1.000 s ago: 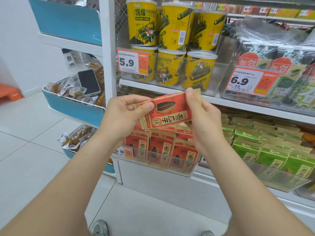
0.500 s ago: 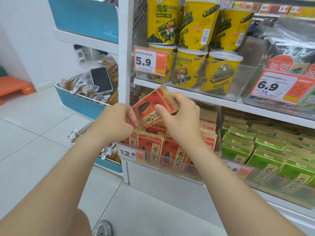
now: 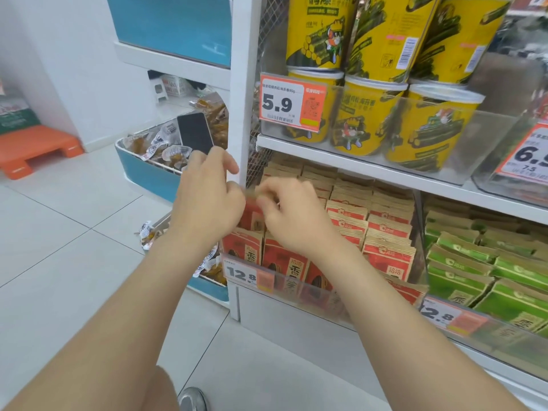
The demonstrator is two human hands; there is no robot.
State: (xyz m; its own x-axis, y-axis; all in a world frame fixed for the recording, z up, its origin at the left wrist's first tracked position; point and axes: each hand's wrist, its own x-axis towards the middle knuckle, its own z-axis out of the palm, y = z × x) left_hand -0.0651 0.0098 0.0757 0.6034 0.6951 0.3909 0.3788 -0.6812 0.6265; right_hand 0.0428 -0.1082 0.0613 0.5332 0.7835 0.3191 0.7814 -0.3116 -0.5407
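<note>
Down has come the packet, now half sunk into the front red row on the lower shelf. My right hand pinches its top; whether my left hand grips it, I cannot tell. Pushed in crooked, it could crumple.

On the upper shelf stand tubs in two tiers, with a price tag hanging before them at the left end. Beneath it stand rows of packets, with another block of packets to their right. The left hand and right hand meet before the leftmost row, a single packet between them. Left of the shelf post sits a bin of wrapped snacks, with a phone lying on top. A step rests on the floor further left.
</note>
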